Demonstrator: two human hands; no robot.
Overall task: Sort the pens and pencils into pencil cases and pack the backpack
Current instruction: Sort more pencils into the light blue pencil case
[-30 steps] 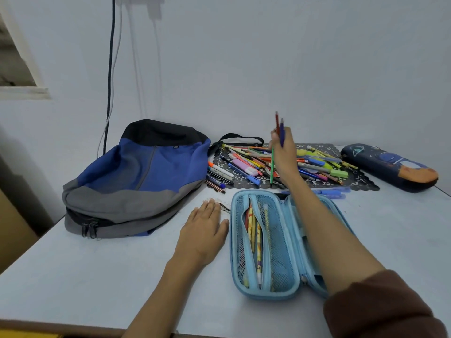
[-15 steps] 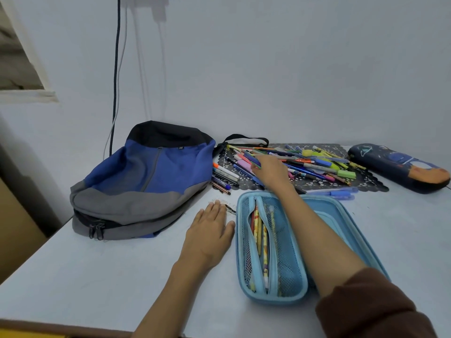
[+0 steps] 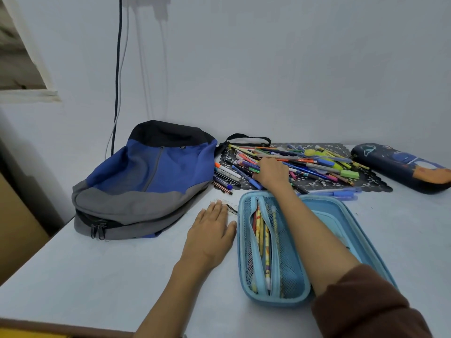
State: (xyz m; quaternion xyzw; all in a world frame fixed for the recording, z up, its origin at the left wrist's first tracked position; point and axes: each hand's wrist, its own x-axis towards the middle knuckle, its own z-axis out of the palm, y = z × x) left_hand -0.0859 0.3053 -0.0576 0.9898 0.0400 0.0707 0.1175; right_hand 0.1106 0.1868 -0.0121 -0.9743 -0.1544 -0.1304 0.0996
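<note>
The backpack point(image 3: 148, 176) looks matt cloth, the blue case point(image 3: 275, 250) has mesh pockets, the mat point(image 3: 375, 184) is lacy, and the table point(image 3: 97, 276) is smooth.

The pale table point(image 3: 85, 284) carries a backpack point(image 3: 151, 181) far left, a black mat point(image 3: 371, 182) and dark pencil case point(image 3: 400, 167) far right — an open blue case point(image 3: 275, 298) near.

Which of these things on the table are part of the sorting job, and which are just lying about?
Job: pile of pens and pencils, open light-blue pencil case, dark pencil case, blue-and-grey backpack.
Lying about: black lace mat, wall cables.
</note>
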